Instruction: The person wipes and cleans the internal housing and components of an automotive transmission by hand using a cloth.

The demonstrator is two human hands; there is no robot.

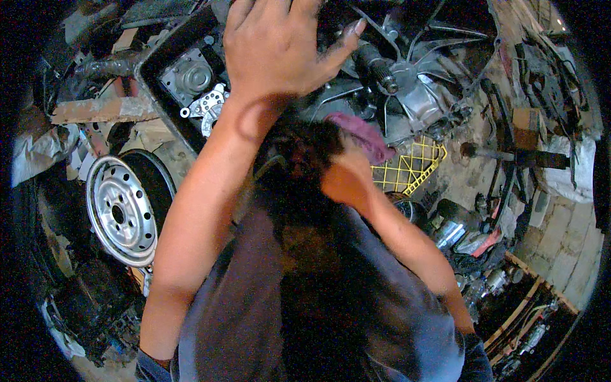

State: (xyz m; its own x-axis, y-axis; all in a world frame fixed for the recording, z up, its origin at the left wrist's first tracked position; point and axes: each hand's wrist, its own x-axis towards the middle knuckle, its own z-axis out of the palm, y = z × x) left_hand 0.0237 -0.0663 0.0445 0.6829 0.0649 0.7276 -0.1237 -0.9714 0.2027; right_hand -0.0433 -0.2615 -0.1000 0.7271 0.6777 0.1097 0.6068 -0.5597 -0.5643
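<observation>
My left hand (280, 41) is open, fingers spread toward the upper edge, above greasy metal parts; whether it touches them is unclear. Beside it, a black tray (156, 111) holds a round-bossed metal part (194, 79) and a silver bracket (210, 102). A ribbed metal housing with a splined shaft (414, 102) lies to the right. My right hand (347, 178) reaches into deep shadow near a dark assembly (299, 153); its fingers are hidden and what it holds cannot be made out. A pink cloth (363, 134) is just beyond it.
A silver wheel rim (121, 210) stands at the left below a wooden plank (102, 109). A yellow plastic grid (420, 165) lies right of centre. Cylindrical parts (452, 226), dark bars (534, 159) and a wooden-edged box of parts (541, 286) crowd the right side.
</observation>
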